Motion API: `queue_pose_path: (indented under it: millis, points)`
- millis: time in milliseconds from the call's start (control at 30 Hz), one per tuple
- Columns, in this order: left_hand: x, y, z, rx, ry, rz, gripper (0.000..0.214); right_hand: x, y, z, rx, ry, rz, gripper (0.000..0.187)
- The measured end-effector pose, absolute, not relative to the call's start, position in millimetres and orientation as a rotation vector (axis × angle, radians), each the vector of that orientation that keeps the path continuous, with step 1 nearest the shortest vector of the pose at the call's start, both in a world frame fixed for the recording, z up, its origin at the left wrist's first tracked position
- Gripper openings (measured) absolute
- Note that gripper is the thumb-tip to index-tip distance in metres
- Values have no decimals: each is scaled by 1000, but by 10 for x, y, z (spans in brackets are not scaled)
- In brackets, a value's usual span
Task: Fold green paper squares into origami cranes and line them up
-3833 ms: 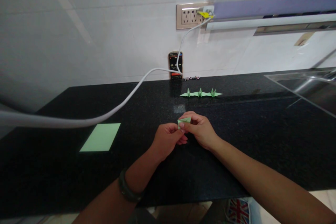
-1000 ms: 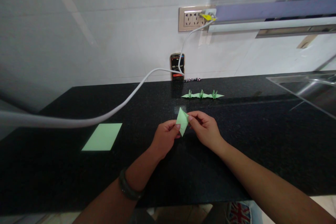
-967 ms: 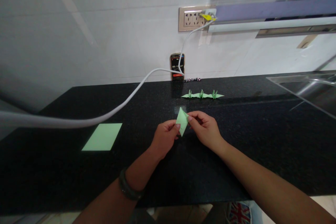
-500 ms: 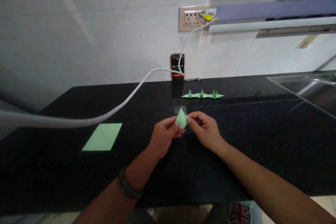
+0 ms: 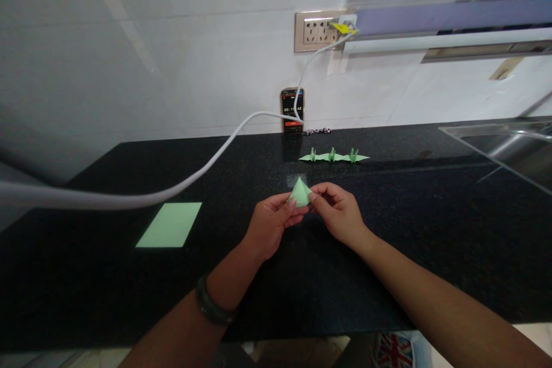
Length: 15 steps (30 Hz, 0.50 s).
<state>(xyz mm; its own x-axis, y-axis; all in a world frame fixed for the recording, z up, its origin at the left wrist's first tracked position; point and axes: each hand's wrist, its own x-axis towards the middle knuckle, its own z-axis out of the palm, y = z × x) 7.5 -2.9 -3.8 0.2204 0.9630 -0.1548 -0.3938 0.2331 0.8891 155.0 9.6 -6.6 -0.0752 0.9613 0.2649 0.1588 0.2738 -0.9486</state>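
A small folded piece of light green paper (image 5: pixel 299 192), triangular with its tip up, is pinched between both hands just above the black countertop (image 5: pixel 388 230). My left hand (image 5: pixel 271 225) grips its left lower edge with thumb and fingers closed. My right hand (image 5: pixel 338 213) pinches its right edge, fingers curled. A dark band sits on my left wrist.
A flat green paper square (image 5: pixel 169 224) lies to the left. Three folded green paper cranes (image 5: pixel 332 156) stand in a row farther back. A phone (image 5: pixel 292 109) showing a timer leans on the wall, with a white cable (image 5: pixel 172 187) running to a wall socket (image 5: pixel 314 31). A sink (image 5: pixel 509 141) is at the right.
The paper went from a long diamond held upright to a shorter triangle; its lower half is now folded or covered by my left fingers. Both hands stayed in place.
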Motion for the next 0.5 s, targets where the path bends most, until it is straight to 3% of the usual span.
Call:
queue_pose_path:
  millis: [133,333,500]
  points:
    - [90,-31,-38,795,798,1109,26,1549,118,-81,-1106,-1431,991,13]
    - [121,-43,-57,668,722,1107,22,1607,132,-93,-1140,-1662,356,16]
    - [129,-48,-60,614,683,1116,20,1640,172,-131,-1030,-1837,47,27]
